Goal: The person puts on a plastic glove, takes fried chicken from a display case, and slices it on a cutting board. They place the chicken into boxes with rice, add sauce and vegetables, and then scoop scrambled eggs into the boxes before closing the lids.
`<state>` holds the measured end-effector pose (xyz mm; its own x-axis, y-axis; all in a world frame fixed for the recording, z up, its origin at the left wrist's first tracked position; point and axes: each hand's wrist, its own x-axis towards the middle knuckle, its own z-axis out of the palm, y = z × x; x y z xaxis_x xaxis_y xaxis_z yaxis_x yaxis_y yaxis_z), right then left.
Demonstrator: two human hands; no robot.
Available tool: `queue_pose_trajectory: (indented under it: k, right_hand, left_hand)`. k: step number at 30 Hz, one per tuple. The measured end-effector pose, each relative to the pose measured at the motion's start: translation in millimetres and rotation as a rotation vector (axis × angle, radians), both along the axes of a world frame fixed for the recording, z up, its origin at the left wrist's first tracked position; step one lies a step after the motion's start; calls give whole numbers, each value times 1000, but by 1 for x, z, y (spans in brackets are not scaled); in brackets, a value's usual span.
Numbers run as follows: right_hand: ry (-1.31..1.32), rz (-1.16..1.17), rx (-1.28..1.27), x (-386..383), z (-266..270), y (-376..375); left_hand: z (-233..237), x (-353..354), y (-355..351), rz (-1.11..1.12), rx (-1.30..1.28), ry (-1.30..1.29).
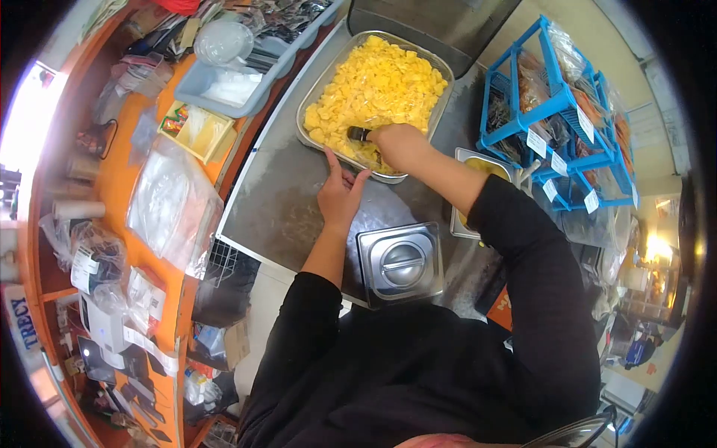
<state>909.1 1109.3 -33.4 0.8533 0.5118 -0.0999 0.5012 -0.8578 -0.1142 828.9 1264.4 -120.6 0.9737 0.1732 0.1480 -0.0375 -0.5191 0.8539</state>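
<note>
A large steel tray point(305, 112) is heaped with yellow chunks of cut food point(381, 78) that look like fruit. My right hand point(399, 147) is closed around a black-handled tool point(358, 134) over the tray's near side. The tool's working end is down among the chunks and hidden, so its kind does not show. Against the tray's near left corner, my left hand point(340, 196) has its forefinger and thumb spread at the rim, holding nothing. A steel lid point(402, 263) with a bar handle lies on the metal counter, closer to my body.
A smaller steel pan point(461, 222) with yellow contents sits under my right forearm. Blue stacked baskets point(515, 134) of bagged goods stand at the right. On the left, an orange counter point(146, 160) carries plastic bags point(168, 201), a yellow box point(196, 134) and a grey-blue bin point(224, 101).
</note>
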Motion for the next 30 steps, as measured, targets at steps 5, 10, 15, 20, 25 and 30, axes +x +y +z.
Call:
queue_pose_trajectory:
  k: [5,10,15,20,25,30]
  right_hand:
    - [9,256,139,8,-11,-3]
    - [-113,532,-164,31,10,-41]
    - [-72,534,-200,25,26,-67]
    - [258,177,0,22,17,-65]
    - [467,-162,229,14,10,-51]
    - [589,-376,548,20,-40,-53]
  left_hand:
    - [-1,0,0,-1,-24,33]
    - [7,0,2,-17,-2,82]
    - [4,0,2,-30,-3,131]
    - [4,-1,1,-25,5,106]
    - [3,0,0,-7,-16,105]
    - [1,2,0,37,-79,107]
